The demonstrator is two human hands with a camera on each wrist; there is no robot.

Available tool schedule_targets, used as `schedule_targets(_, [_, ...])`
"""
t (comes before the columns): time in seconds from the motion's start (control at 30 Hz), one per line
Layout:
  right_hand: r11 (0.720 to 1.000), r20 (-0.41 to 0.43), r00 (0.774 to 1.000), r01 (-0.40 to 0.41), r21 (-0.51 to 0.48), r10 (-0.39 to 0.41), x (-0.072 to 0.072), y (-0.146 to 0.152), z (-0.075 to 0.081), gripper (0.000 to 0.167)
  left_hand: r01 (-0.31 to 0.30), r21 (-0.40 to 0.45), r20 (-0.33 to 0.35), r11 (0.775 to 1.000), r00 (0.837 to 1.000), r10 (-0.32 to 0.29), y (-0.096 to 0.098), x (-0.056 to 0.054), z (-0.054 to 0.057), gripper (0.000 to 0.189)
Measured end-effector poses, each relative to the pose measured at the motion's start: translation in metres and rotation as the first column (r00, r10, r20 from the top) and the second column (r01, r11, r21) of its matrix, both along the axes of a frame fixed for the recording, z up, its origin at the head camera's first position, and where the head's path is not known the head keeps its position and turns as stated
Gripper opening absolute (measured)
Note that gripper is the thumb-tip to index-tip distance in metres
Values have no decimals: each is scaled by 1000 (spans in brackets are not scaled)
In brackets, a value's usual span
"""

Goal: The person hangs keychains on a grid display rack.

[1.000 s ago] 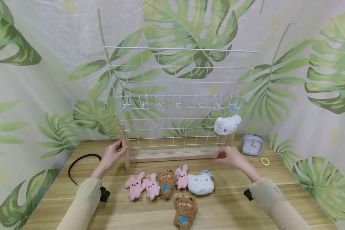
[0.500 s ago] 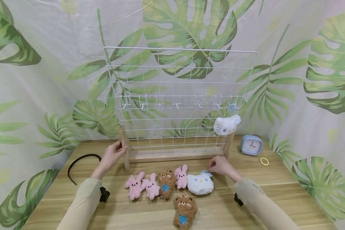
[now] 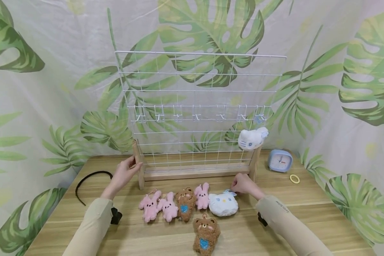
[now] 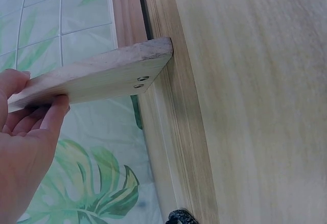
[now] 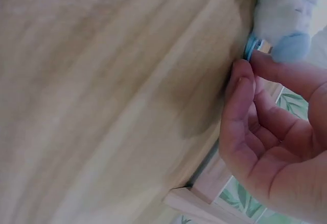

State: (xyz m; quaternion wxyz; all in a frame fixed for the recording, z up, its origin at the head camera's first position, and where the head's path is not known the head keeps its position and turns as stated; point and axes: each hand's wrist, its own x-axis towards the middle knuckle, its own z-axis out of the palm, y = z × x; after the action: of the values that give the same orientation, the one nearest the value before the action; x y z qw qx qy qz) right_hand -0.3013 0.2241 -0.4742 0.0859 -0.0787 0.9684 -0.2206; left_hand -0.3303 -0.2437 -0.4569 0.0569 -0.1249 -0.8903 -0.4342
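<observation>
White and fluffy, the cat (image 3: 223, 204) lies on the counter (image 3: 153, 238) just to the left of and nearer than the right hand (image 3: 245, 185). It's wider than tall, so the long axis runs roughly left to right, and the end with the blue bow (image 5: 291, 46) is the one by the fingers. Right hand is easily the closer one; the left hand (image 3: 126, 173) is way over at the rack's left post (image 4: 112, 81), gripping it with thumb on one side and fingers on the other.

As for the right, its thumb and index are pinched on the blue loop (image 5: 250, 47) at the cat's far edge. Can't really make out how much of the loop is caught between the tips, it's pretty blurry down there.

Looks-wise: puffy head lying face up, pale blue eyes, little yellow nose. Right up against its left side there's a pink rabbit (image 3: 202, 196), and a brown bear (image 3: 206, 236) sits nearer, a bit left. Another one, the hanging cat (image 3: 251, 138), is on the far right of the rack (image 3: 201, 54), tilted over sideways.
</observation>
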Motion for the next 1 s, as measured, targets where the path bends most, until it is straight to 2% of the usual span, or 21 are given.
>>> schedule_targets(0.17, [998, -4, 1000, -5, 69, 6, -4, -3, 3, 20, -3, 18, -8, 1000, 1000, 3, 0, -2, -2, 56])
schedule_targets(0.3, [997, -3, 1000, -19, 75, 19, -4, -1, 4, 23, 2, 24, -13, 1000, 1000, -2, 1, -3, -4, 55])
schedule_targets(0.5, [1000, 21, 1000, -18, 13, 17, -2, 3, 6, 16, 3, 29, -15, 1000, 1000, -2, 1, -3, -6, 56])
schedule_targets(0.6, [999, 6, 999, -32, -29, 33, -1, 4, 8, 11, 2, 32, -17, 999, 1000, -2, 1, -2, -6, 55])
schedule_targets(0.7, [991, -1, 998, -63, -122, 64, 1, 6, 12, 6, 5, 37, -15, 999, 1000, -4, 0, -2, -5, 55])
schedule_targets(0.83, [976, -29, 994, -106, -192, 103, 5, 6, 23, 2, 6, 39, -17, 999, 1000, -5, -1, -2, -5, 55])
schedule_targets(1.0, [979, -97, 989, -128, -159, 113, 13, 4, 49, 5, 7, 31, -16, 1000, 1000, -6, -2, 0, -3, 56])
